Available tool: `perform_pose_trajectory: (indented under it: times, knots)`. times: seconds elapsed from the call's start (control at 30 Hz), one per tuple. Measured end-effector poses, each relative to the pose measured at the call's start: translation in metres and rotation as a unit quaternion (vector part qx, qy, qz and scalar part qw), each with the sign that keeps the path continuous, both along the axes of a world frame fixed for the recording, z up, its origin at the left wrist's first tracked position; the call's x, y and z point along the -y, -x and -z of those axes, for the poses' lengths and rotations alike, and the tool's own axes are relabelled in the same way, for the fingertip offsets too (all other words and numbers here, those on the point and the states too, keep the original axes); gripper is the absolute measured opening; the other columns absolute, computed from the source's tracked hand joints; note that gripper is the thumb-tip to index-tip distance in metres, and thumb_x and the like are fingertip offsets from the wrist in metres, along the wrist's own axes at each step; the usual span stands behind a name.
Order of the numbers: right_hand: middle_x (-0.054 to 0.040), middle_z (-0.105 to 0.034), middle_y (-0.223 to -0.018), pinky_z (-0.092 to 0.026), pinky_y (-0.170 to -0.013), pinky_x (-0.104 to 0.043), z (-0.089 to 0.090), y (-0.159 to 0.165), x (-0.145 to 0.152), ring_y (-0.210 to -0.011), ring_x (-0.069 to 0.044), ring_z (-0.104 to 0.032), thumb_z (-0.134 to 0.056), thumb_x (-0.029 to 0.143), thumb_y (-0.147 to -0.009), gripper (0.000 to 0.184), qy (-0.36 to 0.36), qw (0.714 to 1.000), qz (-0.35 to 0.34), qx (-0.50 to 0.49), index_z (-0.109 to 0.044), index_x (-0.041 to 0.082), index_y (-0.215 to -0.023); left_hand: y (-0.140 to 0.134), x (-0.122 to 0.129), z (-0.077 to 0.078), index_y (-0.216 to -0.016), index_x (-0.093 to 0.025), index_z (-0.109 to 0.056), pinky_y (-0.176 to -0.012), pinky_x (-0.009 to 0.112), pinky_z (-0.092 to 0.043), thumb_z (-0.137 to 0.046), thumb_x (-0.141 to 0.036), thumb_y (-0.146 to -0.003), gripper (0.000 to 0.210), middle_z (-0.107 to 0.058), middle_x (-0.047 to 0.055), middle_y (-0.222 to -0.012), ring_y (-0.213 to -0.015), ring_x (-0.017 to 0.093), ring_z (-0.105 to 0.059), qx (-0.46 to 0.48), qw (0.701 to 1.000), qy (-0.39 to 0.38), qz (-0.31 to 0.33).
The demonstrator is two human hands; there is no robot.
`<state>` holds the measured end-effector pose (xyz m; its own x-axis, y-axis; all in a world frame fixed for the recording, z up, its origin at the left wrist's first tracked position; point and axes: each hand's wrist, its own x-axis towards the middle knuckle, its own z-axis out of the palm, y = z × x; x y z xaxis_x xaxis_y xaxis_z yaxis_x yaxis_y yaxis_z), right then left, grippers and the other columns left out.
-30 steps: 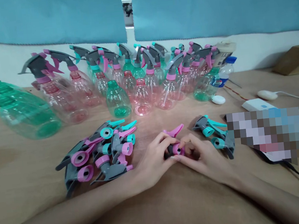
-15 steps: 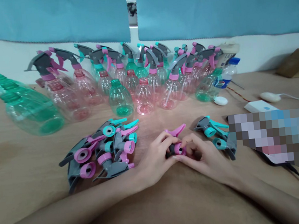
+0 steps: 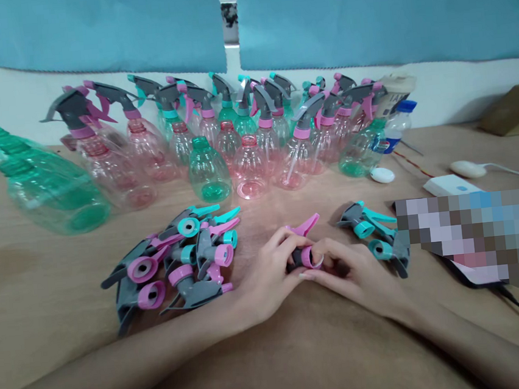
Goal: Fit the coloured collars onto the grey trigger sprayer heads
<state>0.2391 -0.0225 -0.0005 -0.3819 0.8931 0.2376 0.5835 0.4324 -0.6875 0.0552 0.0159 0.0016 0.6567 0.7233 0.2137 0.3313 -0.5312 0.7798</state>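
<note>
My left hand is closed around the grey body of a trigger spray head, whose pink trigger sticks up above the fingers. The spray head's pink collar faces right, toward my right hand. My right index finger is bent into the collar's mouth, and the thumb presses at its lower edge. A pale curved edge shows beside that fingertip; I cannot tell what it is. Left of my hands lies a pile of loose spray heads in grey, pink and teal. Several teal-collared spray heads lie to the right.
Behind my hands stand rows of clear pink bottles and green bottles, many with spray heads fitted. Large green bottles stand at the left. A blurred-out device with a cable, a white oval object and a cardboard box are on the right.
My right index finger has shifted at the collar's mouth, and a pale curved edge now shows there. The collar has turned slightly to the right. Both hands stay in nearly the same place.
</note>
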Motion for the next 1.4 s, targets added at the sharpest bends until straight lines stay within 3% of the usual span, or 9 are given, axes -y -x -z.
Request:
perform_pose_trajectory:
  times: [0.27,0.4,0.83,1.07,1.3,1.4]
  knots:
    - [0.0031,-0.053,-0.064,-0.037,-0.049,-0.021,0.002,-0.002,-0.001,-0.053,-0.009,-0.047,-0.056,0.038,-0.087,0.020,0.007,0.999,0.016,-0.031,-0.050,0.020,-0.078,-0.002,0.002,-0.002,-0.102,-0.020,-0.058,-0.081,0.031,-0.043,-0.060,-0.024,-0.086,0.017,-0.053,0.003,-0.101,-0.093,0.018,-0.053,0.018,1.000,-0.001,-0.003]
    - [0.0047,-0.049,-0.059,-0.034,-0.046,-0.021,0.002,-0.003,-0.002,-0.048,-0.008,-0.042,-0.056,0.039,-0.087,0.027,-0.014,0.997,0.061,-0.036,-0.045,0.020,-0.070,-0.002,0.003,-0.003,-0.102,-0.021,-0.058,-0.079,0.029,-0.043,-0.059,-0.029,-0.087,0.017,-0.052,0.002,-0.100,-0.088,0.016,-0.053,0.021,1.000,0.011,-0.010]
    - [0.0011,-0.059,-0.066,-0.044,-0.050,-0.020,0.002,-0.006,-0.006,-0.058,-0.011,-0.056,-0.052,0.038,-0.089,0.024,-0.026,0.981,0.174,-0.080,-0.054,0.019,-0.075,-0.002,0.003,-0.005,-0.098,-0.021,-0.058,-0.076,0.027,-0.042,-0.064,-0.028,-0.084,0.018,-0.052,0.001,-0.098,-0.084,0.015,-0.051,0.016,0.999,0.020,-0.026]
    - [-0.0006,-0.062,-0.077,-0.052,-0.064,-0.026,0.007,-0.007,-0.009,-0.073,-0.015,-0.063,-0.061,0.033,-0.084,0.015,-0.036,0.974,0.164,-0.153,-0.053,0.021,-0.080,-0.002,0.004,-0.005,-0.097,-0.021,-0.059,-0.074,0.026,-0.043,-0.065,-0.027,-0.083,0.017,-0.052,0.000,-0.098,-0.081,0.013,-0.050,0.020,0.999,0.016,-0.042]
    - [-0.0032,-0.064,-0.087,-0.058,-0.065,-0.033,0.015,-0.007,-0.010,-0.079,-0.019,-0.067,-0.064,0.038,-0.081,0.026,0.009,0.952,0.176,-0.250,-0.046,0.023,-0.093,-0.003,0.004,-0.006,-0.099,-0.021,-0.060,-0.072,0.026,-0.045,-0.067,-0.025,-0.082,0.019,-0.055,0.000,-0.097,-0.076,0.012,-0.053,0.027,0.998,0.016,-0.061]
    - [-0.0033,-0.065,-0.086,-0.057,-0.063,-0.033,0.014,-0.008,-0.009,-0.073,-0.019,-0.067,-0.061,0.039,-0.084,0.026,0.017,0.955,0.171,-0.243,-0.048,0.024,-0.100,-0.003,0.004,-0.006,-0.100,-0.021,-0.061,-0.071,0.027,-0.046,-0.069,-0.022,-0.079,0.022,-0.056,0.000,-0.097,-0.077,0.013,-0.055,0.028,0.997,0.009,-0.068]
